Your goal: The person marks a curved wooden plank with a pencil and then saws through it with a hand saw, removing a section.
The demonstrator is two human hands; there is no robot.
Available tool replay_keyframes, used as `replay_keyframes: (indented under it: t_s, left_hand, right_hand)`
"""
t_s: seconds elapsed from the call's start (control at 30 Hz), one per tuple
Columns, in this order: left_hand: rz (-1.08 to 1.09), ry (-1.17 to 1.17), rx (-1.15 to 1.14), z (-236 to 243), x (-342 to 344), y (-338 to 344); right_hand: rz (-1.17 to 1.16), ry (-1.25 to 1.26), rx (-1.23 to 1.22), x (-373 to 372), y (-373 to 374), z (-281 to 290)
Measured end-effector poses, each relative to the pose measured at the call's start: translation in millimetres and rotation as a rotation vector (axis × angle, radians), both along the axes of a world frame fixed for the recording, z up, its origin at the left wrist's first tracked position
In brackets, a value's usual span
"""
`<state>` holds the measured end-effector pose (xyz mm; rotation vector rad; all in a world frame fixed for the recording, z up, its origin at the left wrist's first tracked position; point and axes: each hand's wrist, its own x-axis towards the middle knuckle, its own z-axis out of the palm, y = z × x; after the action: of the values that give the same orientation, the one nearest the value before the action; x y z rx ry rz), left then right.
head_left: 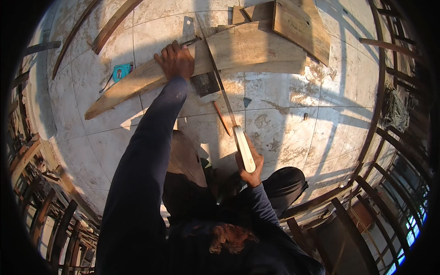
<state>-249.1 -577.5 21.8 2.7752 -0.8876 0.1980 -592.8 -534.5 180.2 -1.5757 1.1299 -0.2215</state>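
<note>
A long, curved wooden board lies across the floor, its narrow end pointing left. My left hand presses down on it left of the saw, fingers curled at its far edge. A handsaw crosses the board with its thin blade, which points away from me. Its pale handle is in my right hand, fingers wrapped round it. Under the board, beside the blade, sits a dark block. A reddish-brown pencil-like stick lies just left of the saw.
A turquoise tape measure rests beyond the board's left part. Flat wooden offcuts are piled at the far right of the board. Curved wooden strips lie far left. A small dark chip is on the tiled floor.
</note>
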Motion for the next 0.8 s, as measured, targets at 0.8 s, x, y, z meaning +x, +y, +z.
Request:
replay_keyframes:
  t_s: [0.8]
  left_hand:
    - [0.022,0.049,-0.011,1,-8,-2]
  right_hand:
    - [0.208,0.105,-0.289,-64,-20,78]
